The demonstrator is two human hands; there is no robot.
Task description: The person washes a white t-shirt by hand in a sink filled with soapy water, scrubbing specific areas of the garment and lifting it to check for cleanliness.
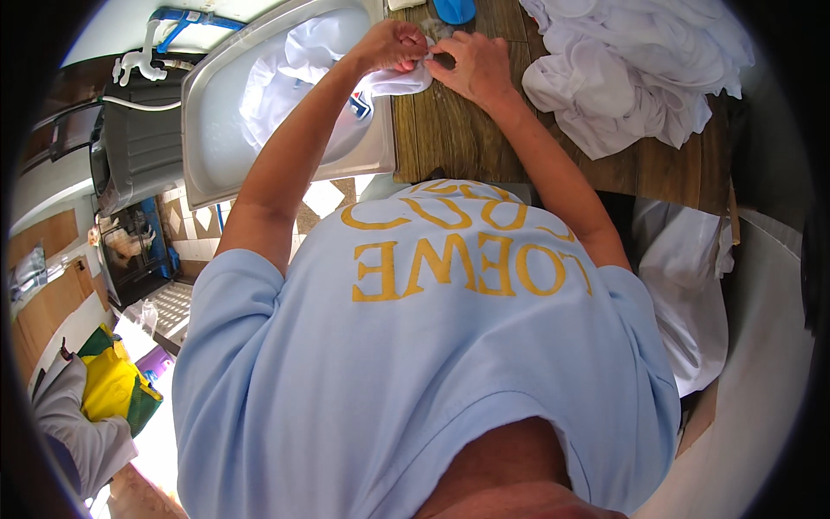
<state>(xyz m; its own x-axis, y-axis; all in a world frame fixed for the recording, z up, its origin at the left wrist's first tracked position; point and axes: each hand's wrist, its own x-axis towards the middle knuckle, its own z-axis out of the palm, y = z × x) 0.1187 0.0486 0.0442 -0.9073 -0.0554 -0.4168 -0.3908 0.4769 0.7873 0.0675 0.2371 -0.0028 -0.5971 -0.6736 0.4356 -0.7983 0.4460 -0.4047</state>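
A wet white garment (399,83) drapes over the right rim of the metal sink (385,143), the rest of it lying down in the basin. A small dark blue and red patch (360,105) shows on it. My left hand (394,47) has curled fingers gripping the upper edge of the cloth. Facing it, my right hand (474,66) pinches the same cloth between thumb and forefinger, just over the edge of the wooden counter (450,143). The bit of fabric between the fingertips is too small to make out.
A big heap of white cloths (618,82) covers the counter's right side. Beyond my hands is a blue object (455,10), cut off by the frame. A white tap (138,65) with blue pipe stands left of the sink. White fabric (683,294) hangs below the counter.
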